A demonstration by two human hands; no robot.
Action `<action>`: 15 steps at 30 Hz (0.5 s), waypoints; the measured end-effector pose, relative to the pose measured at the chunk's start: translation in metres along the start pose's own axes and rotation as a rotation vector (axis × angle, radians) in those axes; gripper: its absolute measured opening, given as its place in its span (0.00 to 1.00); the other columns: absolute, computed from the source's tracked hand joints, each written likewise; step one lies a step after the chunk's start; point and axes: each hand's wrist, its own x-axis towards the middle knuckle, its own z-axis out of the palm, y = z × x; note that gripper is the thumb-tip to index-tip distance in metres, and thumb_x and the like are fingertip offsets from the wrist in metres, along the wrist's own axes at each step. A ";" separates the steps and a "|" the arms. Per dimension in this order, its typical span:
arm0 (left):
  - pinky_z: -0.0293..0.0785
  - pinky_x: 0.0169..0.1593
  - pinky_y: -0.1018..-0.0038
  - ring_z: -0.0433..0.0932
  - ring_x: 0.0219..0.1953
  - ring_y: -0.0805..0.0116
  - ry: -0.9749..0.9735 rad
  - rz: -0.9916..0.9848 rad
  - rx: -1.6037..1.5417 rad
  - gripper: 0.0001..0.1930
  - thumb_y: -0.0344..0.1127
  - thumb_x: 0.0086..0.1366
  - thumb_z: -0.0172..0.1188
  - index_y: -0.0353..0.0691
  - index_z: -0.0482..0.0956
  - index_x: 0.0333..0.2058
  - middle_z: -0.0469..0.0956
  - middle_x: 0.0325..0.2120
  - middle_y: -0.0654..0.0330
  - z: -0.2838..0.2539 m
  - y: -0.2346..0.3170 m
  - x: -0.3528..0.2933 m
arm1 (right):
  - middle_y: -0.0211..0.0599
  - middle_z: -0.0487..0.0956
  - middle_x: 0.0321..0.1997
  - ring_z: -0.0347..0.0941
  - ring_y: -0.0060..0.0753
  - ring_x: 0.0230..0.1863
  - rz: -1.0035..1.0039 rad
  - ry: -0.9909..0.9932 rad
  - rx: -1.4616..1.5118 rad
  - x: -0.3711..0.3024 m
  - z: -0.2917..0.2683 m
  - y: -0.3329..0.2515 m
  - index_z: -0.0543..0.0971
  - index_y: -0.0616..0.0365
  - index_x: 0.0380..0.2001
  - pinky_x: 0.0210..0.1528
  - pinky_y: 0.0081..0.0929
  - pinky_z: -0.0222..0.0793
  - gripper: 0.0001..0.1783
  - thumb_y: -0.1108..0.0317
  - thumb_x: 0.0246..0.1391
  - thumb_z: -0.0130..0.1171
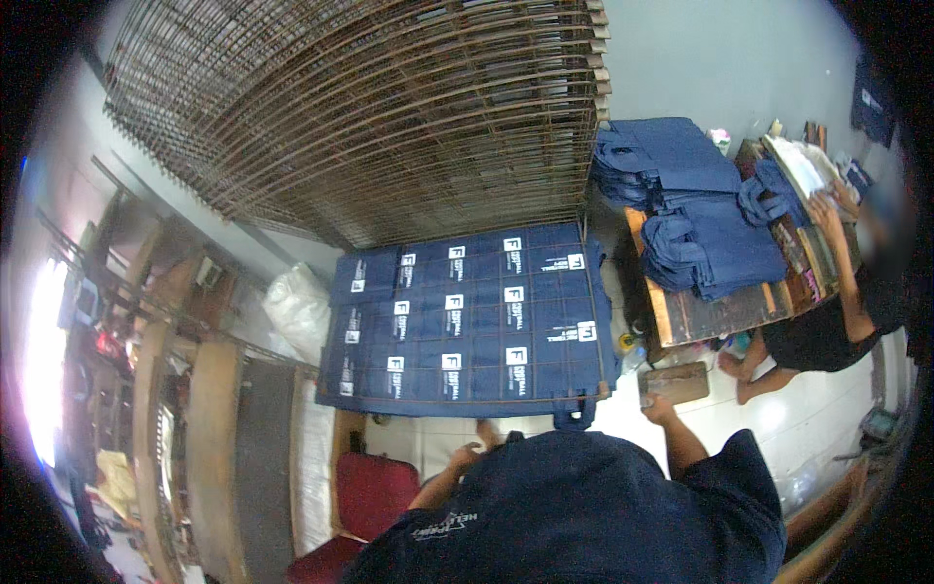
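Observation:
My left hand (466,454) hangs low beside my body, fingers loosely stretched and apart, with nothing seen in it. On my right side, my right hand (658,405) is curled. It overlaps the near left corner of a small brown board (681,383), and I cannot tell whether it touches it or what is in the fingers. In front of me, navy cloth bags (428,336) with white prints lie in rows on a wire rack shelf (467,365). One bag's handle (574,414) droops over the shelf's near edge.
Raised wire shelves (389,117) stack above the bags. At right, folded navy bags (720,243) pile on a wooden table (725,316), where another person's hand (827,219) works. A red chair (375,492) stands near my left; a white plastic sack (299,307) sits beyond it.

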 end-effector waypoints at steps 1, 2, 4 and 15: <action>0.70 0.44 0.69 0.75 0.41 0.59 -0.044 0.136 -0.037 0.20 0.51 0.53 0.55 0.52 0.74 0.43 0.72 0.45 0.61 0.006 -0.034 0.007 | 0.51 0.74 0.41 0.70 0.50 0.45 0.025 -0.004 0.043 -0.002 0.002 -0.015 0.74 0.55 0.41 0.47 0.35 0.65 0.25 0.60 0.36 0.59; 0.70 0.44 0.68 0.74 0.42 0.61 -0.010 0.035 -0.146 0.14 0.49 0.53 0.55 0.49 0.79 0.34 0.70 0.46 0.59 0.002 -0.007 0.005 | 0.51 0.74 0.41 0.70 0.48 0.46 -0.014 0.075 -0.029 0.000 0.005 0.003 0.74 0.55 0.42 0.48 0.34 0.65 0.25 0.61 0.35 0.59; 0.69 0.46 0.67 0.74 0.42 0.61 -0.011 0.343 0.017 0.12 0.46 0.53 0.55 0.47 0.80 0.30 0.70 0.47 0.59 0.001 -0.029 0.011 | 0.50 0.75 0.41 0.70 0.45 0.45 0.029 0.012 -0.004 -0.001 0.004 0.000 0.73 0.56 0.42 0.47 0.33 0.66 0.25 0.61 0.35 0.60; 0.65 0.48 0.64 0.72 0.42 0.49 0.036 0.023 -0.232 0.34 0.64 0.58 0.31 0.43 0.79 0.36 0.76 0.33 0.45 -0.008 -0.002 0.000 | 0.46 0.73 0.44 0.69 0.42 0.47 0.215 -0.113 0.000 -0.046 -0.034 -0.028 0.71 0.52 0.45 0.49 0.35 0.65 0.27 0.57 0.38 0.58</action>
